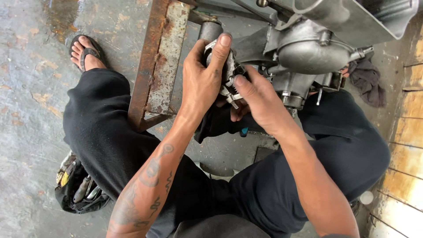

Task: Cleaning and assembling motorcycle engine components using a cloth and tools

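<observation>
Above the person's lap, a grey metal engine casing (pixel 308 48) is resting against a rusty steel frame (pixel 161 61). The left hand (pixel 202 79) is wrapping tightly around a small toothed metal part (pixel 229 72) at the casing's side, while the right hand (pixel 260 101) is pinching what may be a clip beneath it. The part is looking stiff, heavy for its size and probably oily, best gripped around its rim.

No packages, labels, signs, screens.
</observation>
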